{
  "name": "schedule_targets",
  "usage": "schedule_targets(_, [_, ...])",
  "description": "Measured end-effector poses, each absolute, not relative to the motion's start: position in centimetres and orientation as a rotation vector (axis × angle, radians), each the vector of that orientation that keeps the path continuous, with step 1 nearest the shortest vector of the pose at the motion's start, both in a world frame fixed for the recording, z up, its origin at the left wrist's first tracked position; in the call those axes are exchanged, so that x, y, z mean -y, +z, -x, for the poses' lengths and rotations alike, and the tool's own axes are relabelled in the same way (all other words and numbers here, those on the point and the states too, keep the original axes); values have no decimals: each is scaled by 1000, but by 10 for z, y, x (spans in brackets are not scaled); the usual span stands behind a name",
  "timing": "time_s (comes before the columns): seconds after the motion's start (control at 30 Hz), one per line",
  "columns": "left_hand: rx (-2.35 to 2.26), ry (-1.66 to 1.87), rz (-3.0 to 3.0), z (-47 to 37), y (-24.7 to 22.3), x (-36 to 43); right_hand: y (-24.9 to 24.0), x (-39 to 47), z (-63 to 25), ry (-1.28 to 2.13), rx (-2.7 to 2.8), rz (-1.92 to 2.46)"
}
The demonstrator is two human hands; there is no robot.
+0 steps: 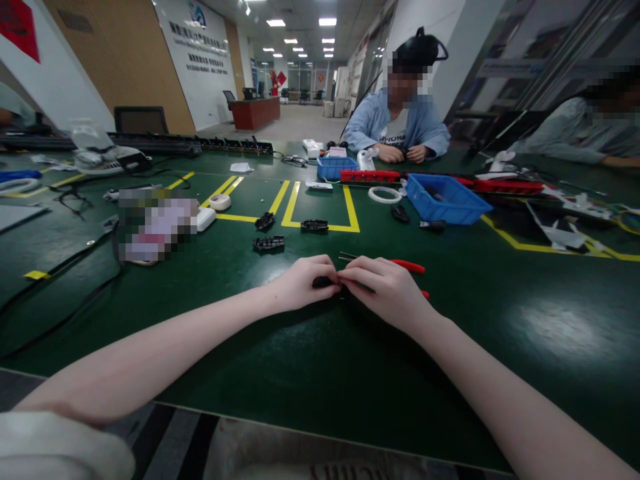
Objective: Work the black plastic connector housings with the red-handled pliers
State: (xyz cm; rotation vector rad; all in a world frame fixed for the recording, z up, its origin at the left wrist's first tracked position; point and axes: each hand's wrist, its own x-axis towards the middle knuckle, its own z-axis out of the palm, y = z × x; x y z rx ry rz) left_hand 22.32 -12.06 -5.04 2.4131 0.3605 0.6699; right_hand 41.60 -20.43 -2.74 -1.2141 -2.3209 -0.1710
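My left hand (311,283) is closed around a small black part (323,282), mostly hidden by the fingers. The fingertips of my right hand (383,287) are pinched together at the right end of that part and meet my left fingertips; whether they grip the part or something tiny on it, I cannot make out. Beneath my right hand lies a tool with red handles (409,266), its thin metal tips poking out at the left. Beyond my hands rest several black plastic pieces, among them one close by (269,243) and another (315,225) near the yellow tape.
A blue bin (445,200) stands at the right, with a roll of white tape (385,195) beside it. At the left lie a phone (160,230), a white case (205,219) and black straps. Across the green table (300,360) a person in a blue shirt works with both hands.
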Motion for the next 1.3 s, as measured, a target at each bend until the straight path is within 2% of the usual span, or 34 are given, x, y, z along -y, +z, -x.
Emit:
schedule_targets(0.2, [-382, 697, -2415, -223, -49, 119, -25, 209, -409, -101, 2342, 1220])
schedule_targets(0.43, [-380, 667, -2378, -222, -47, 120, -27, 210, -410, 142, 2227, 1327])
schedule_targets(0.83, [-353, 616, -2434, -218, -41, 124, -21, 211, -425, -26, 2192, 1405])
schedule_targets(1.3, [-320, 720, -2398, -214, -39, 129, -17, 216, -421, 85, 2199, 1280])
